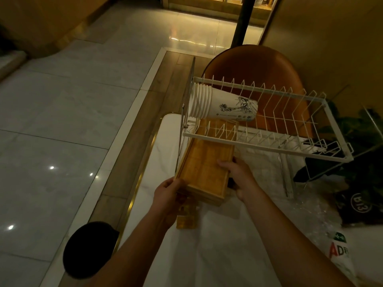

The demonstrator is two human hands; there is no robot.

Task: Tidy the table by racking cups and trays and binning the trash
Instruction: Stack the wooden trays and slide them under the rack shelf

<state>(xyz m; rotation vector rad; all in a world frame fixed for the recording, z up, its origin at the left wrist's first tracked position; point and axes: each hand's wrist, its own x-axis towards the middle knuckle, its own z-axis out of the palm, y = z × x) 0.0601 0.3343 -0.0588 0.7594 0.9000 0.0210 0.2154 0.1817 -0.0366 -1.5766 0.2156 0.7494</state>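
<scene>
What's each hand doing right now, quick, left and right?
Left hand: closed on the near left corner of the wooden trays.
Right hand: closed on the right edge of the same wooden trays, which reach under the rack.

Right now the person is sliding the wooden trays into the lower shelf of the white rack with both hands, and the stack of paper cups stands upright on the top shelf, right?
Not quite. In the head view the stack of paper cups lies on its side on the top shelf of the white rack, not upright. The rest holds: the left hand and right hand hold the wooden trays at the lower shelf.
</scene>
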